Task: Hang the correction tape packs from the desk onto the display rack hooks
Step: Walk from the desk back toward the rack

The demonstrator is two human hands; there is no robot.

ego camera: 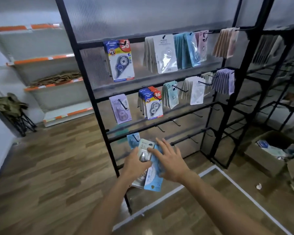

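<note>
Head view, read left to right. At far left a folded chair (10,109) draped in olive cloth stands against the wall, beside a run of pale wall shelves (46,68) with orange edge strips; one shelf carries a heap of brown material. The floor (49,175) is wood-patterned. At centre stands the black display rack (85,78) with cross bars and forward-pointing hooks. On its top bar hang, in order, a blue-and-red correction tape pack (120,60), a bundle of white packs (163,53), teal and blue packs (187,50), pink packs (202,44) and peach packs (225,42). The second bar carries a lilac pack (120,108), a bundle of blue-and-red packs (151,102), green packs (171,94), white packs (196,90) and purple packs (224,81). The third bar shows only bare hooks (176,122). On the lowest bar a single light blue pack (132,140) hangs from a hook. Just below it, the left hand (136,164) has its grip clamped on a stack of packs (149,168), white and blue, held in front of the rack's lower left part. The right hand (171,161) has its grip apart, fingers spread, with the fingertips resting on the topmost white pack (143,148) of that stack. At far right a second black rack (270,78) stands at an angle, and a cardboard box (268,155) on the floor holds more packs.
</note>
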